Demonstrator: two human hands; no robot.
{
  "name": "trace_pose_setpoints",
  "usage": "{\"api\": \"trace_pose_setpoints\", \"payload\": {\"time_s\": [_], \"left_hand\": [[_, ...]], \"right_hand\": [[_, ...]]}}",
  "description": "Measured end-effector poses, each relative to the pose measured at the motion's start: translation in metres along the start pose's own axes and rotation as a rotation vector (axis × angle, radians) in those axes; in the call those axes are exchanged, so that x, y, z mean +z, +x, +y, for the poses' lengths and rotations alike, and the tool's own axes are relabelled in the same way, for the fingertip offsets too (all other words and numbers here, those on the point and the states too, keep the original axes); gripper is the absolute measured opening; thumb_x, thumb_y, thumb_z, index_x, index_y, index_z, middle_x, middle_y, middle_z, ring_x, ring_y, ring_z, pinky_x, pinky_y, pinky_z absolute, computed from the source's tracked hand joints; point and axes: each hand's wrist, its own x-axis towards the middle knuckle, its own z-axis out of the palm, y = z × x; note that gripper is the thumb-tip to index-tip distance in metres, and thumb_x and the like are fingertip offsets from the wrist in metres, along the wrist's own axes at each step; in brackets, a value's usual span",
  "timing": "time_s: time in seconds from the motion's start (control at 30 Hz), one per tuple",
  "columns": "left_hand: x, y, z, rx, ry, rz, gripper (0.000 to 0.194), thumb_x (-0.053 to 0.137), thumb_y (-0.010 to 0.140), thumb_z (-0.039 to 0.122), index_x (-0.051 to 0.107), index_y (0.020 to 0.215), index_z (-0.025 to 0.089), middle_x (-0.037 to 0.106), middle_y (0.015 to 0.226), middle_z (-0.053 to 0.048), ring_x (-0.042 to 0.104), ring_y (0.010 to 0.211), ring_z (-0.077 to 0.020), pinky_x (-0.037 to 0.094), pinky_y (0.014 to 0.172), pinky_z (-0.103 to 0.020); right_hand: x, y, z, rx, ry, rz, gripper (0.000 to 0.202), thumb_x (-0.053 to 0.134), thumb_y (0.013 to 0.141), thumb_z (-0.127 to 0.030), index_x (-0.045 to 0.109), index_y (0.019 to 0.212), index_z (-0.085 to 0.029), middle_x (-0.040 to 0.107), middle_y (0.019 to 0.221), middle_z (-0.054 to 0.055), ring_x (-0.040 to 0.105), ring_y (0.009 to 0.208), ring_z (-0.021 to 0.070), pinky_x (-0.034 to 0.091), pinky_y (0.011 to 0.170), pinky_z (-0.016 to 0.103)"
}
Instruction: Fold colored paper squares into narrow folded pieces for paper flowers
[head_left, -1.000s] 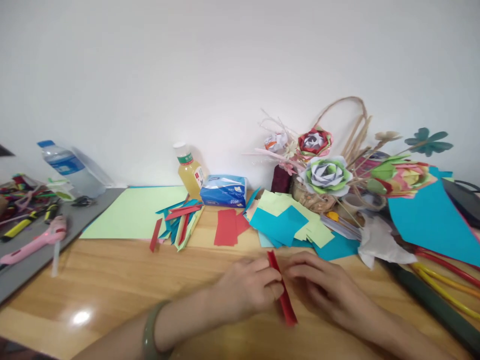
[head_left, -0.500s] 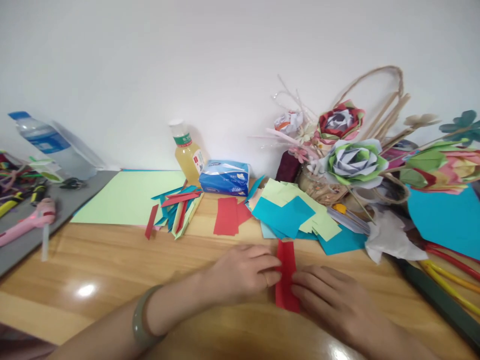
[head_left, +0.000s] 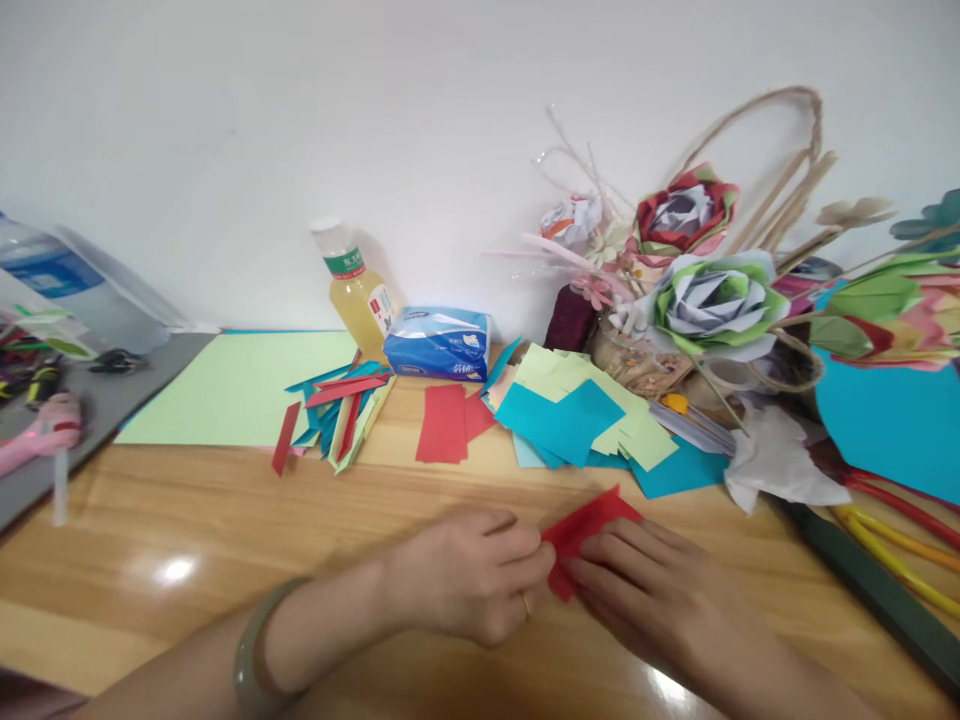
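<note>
Both hands pinch the red paper [head_left: 592, 525] near the table [head_left: 225, 530] centre, left hand [head_left: 469, 585] fingers clamped on its left corner, right hand [head_left: 660, 600] fingers pressing it flat, likely to set a crease.

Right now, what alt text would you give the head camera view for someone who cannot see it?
Two bare hands, the left hand and the right hand, pinch a small red paper piece on a wooden table. Behind lie cut coloured paper strips, a blue tissue pack, a yellow drink bottle and a basket of paper flowers.
</note>
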Motion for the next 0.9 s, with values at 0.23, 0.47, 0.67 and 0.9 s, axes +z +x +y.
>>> {"api": "trace_pose_setpoints", "payload": {"time_s": [0.23, 0.47, 0.67, 0.9], "left_hand": [[-0.001, -0.001, 0.015, -0.059, 0.019, -0.002, 0.018, 0.047, 0.084, 0.012, 0.057, 0.069, 0.016, 0.058, 0.075, -0.003, 0.047, 0.065, -0.0153, 0.035, 0.052, -0.029], [0.007, -0.004, 0.014, -0.203, 0.045, 0.053, 0.01, 0.048, 0.086, 0.013, 0.057, 0.082, 0.016, 0.053, 0.069, 0.0, 0.044, 0.065, -0.0149, 0.031, 0.055, -0.029], [0.006, -0.004, 0.014, -0.179, -0.019, 0.001, 0.016, 0.049, 0.086, 0.012, 0.055, 0.072, 0.017, 0.052, 0.073, 0.0, 0.044, 0.07, -0.015, 0.032, 0.058, -0.03], [0.004, -0.004, 0.017, -0.101, 0.009, -0.075, 0.018, 0.046, 0.085, 0.013, 0.059, 0.074, 0.017, 0.058, 0.095, -0.005, 0.048, 0.076, -0.0163, 0.039, 0.061, -0.03]], "right_hand": [[0.005, 0.0, 0.0, 0.081, 0.125, -0.014, 0.011, 0.052, 0.088, -0.018, 0.06, 0.08, -0.02, 0.058, 0.073, 0.002, 0.052, 0.066, 0.0151, 0.041, 0.058, 0.027], [0.004, -0.001, 0.001, 0.219, 0.322, -0.126, 0.018, 0.044, 0.09, -0.016, 0.055, 0.076, -0.02, 0.056, 0.077, 0.002, 0.052, 0.071, 0.0139, 0.04, 0.06, 0.026], [-0.003, 0.003, 0.002, 0.266, 0.373, -0.156, 0.015, 0.046, 0.088, -0.014, 0.054, 0.077, -0.02, 0.055, 0.079, 0.002, 0.051, 0.076, 0.0157, 0.04, 0.066, 0.029], [0.002, 0.002, 0.001, 0.288, 0.272, -0.078, 0.012, 0.05, 0.086, -0.018, 0.055, 0.075, -0.021, 0.056, 0.077, 0.002, 0.052, 0.074, 0.0169, 0.04, 0.066, 0.032]]}}
